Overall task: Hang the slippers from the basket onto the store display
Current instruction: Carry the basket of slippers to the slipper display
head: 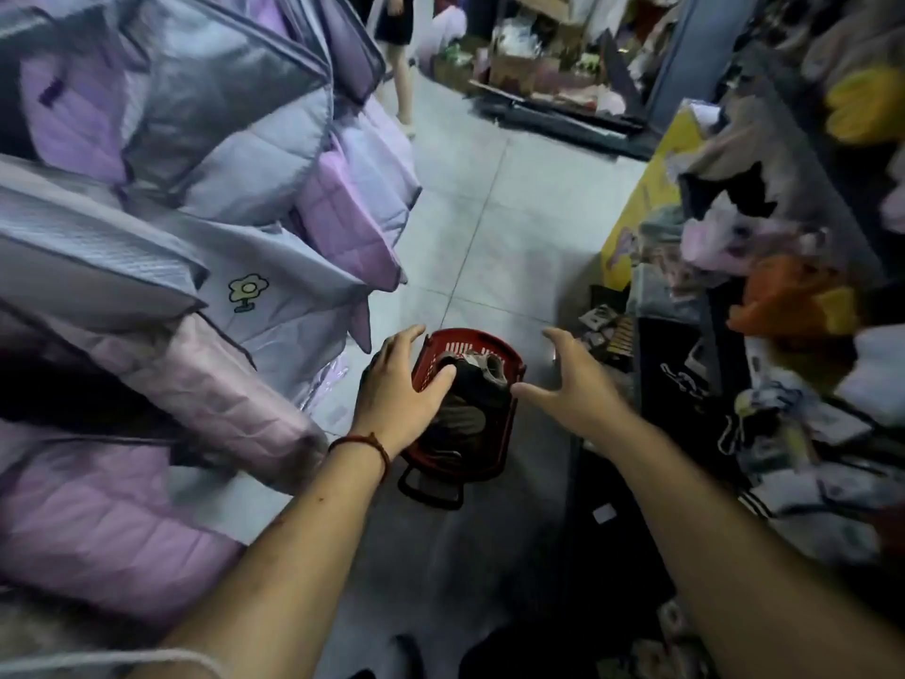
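as two hands (399, 399) (573, 384) hover, one basket (458, 346).

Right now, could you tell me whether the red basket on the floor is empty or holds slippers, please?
Not empty: dark and grey slippers lie piled inside the red basket, reaching its rim.

Grey tiled floor (489, 213) through centre, bagged lilac quilts (196, 139) stacked at 9 o'clock, cluttered shelving (793, 296) at 3 o'clock, cardboard boxes (519, 66) at 12 o'clock
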